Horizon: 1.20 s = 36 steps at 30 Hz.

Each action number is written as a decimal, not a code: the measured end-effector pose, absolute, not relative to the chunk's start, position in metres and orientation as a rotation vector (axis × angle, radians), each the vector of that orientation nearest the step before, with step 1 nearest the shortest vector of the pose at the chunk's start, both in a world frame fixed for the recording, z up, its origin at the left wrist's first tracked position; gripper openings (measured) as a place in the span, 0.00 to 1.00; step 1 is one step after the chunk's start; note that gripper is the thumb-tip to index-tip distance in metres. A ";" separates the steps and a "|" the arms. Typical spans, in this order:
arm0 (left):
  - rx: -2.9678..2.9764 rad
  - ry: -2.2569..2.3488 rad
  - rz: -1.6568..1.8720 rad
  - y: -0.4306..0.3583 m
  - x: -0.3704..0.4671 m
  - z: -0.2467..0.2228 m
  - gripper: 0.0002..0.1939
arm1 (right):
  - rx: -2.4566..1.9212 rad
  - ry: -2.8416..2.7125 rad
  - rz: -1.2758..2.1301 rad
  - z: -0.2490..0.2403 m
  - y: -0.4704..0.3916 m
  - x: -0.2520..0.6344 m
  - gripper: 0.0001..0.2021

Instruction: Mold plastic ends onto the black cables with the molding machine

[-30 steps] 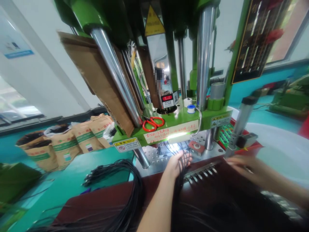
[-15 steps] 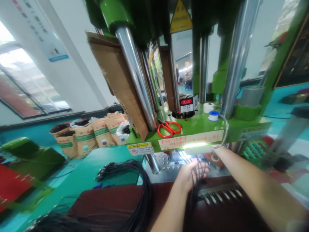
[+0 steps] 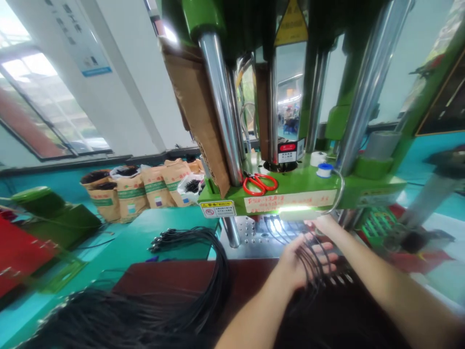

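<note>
Palm up, my left hand is in front of the green press, with several thin black cables lying across its palm and spread fingers. The cables run from under the lit edge of the press over the hand and hang down toward the dark red surface. Just beneath the front edge, at the right end of the lamp, is my right hand; its fingers are partly hidden and too blurred to read. A row of metal ends shows behind the left fingers.
Red-handled scissors and a blue-and-white spool sit on the press ledge. A thick black cable bundle curves over the left side. Paper sacks stand behind the green table. Cardboard leans by a steel column.
My left hand has moved right and slightly toward me, its fingers more spread under the cables. My right hand has shifted slightly left beneath the press edge. The view has turned a little.
</note>
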<state>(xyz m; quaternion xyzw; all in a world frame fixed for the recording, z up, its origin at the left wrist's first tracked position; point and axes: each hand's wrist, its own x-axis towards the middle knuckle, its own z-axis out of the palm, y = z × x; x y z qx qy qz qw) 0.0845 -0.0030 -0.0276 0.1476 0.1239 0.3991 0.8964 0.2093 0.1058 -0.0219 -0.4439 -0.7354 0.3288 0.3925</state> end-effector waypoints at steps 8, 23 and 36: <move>0.195 0.479 0.890 -0.042 0.111 -0.027 0.07 | -1.064 -1.371 1.019 -0.016 0.068 0.228 0.15; 0.085 0.261 0.837 -0.109 0.097 -0.015 0.06 | -1.135 -0.997 1.025 -0.011 0.036 0.218 0.13; 0.466 0.221 1.699 -0.127 -0.091 0.074 0.06 | -1.281 -1.267 1.120 -0.028 0.020 0.252 0.12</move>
